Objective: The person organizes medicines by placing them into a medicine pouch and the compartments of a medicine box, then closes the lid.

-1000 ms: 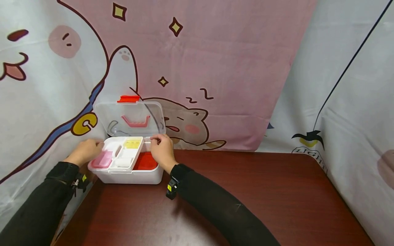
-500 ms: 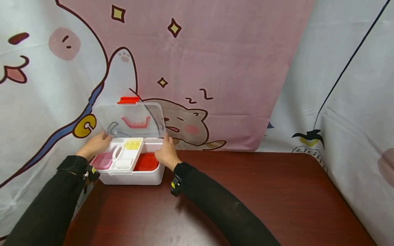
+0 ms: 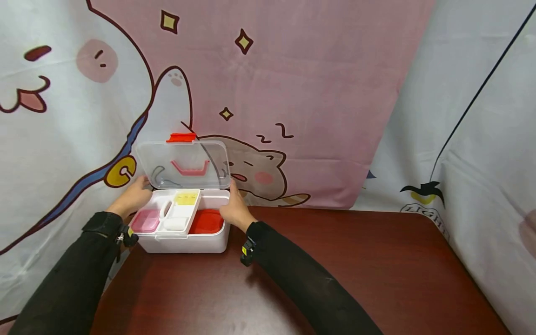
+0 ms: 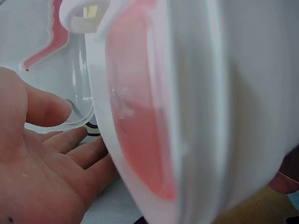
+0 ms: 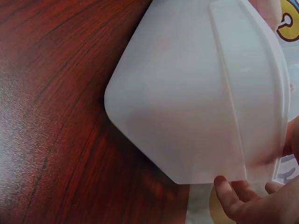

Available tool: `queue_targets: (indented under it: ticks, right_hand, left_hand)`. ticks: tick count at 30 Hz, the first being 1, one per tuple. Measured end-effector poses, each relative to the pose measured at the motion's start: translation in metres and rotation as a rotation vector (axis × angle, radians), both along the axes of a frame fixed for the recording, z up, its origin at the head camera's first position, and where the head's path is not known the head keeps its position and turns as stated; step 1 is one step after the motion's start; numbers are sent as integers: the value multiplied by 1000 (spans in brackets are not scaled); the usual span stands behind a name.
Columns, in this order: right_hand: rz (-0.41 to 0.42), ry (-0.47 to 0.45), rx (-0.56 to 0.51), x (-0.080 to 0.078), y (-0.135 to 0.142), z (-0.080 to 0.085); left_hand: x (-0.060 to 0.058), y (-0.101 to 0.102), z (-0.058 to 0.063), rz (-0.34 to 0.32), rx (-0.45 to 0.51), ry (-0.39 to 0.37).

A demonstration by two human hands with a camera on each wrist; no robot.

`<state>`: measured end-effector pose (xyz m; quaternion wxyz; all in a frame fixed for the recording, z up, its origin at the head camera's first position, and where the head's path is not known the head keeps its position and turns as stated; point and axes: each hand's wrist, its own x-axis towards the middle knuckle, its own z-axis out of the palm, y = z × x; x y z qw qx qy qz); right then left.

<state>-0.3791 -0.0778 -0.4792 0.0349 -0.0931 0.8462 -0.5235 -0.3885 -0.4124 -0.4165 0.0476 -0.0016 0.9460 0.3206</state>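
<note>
A white plastic storage box (image 3: 184, 244) stands on the table with its clear hinged lid (image 3: 209, 160) raised at the back. Inside sits a white tray (image 3: 175, 224) with a pink-lidded compartment (image 3: 146, 220), a yellow section (image 3: 186, 199) and a small loop handle. Something flat and red (image 3: 206, 221) lies at the right of the box. My left hand (image 4: 51, 154) is at the rear left corner, fingers stretched out behind the box and thumb apart from it. At the rear right corner my right hand (image 3: 237, 209) grips the box, its fingertips (image 5: 221, 181) against the outer wall.
The brown wooden table (image 3: 335, 265) extends to the right and in front of the box. A printed cloth (image 3: 318, 93) hangs close behind it, and another white cloth (image 3: 494, 186) hangs on the right. The lid carries a red latch (image 3: 181, 137).
My left hand has slid back along the left side to the rear corner. The right hand has left the inner back rim for the outside of the right rear corner.
</note>
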Motion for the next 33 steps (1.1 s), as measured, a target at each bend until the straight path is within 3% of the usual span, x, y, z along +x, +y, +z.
queue_targets:
  ticks: [5,10,22,27,33]
  right_hand:
    - [-12,16,-53,4,13,-8]
    - [2,37,-72,10,33,-13]
    - [50,146,-113,19,92,-28]
    - [68,126,-193,24,119,-32]
    - [51,111,-227,32,143,-31]
  left_hand:
    - [8,11,0,3,-4,4]
    - [16,23,-4,-17,-32,63]
    - [35,64,-20,-33,37,141]
    - [45,88,-24,-49,55,178]
    - [55,112,-28,-115,94,238]
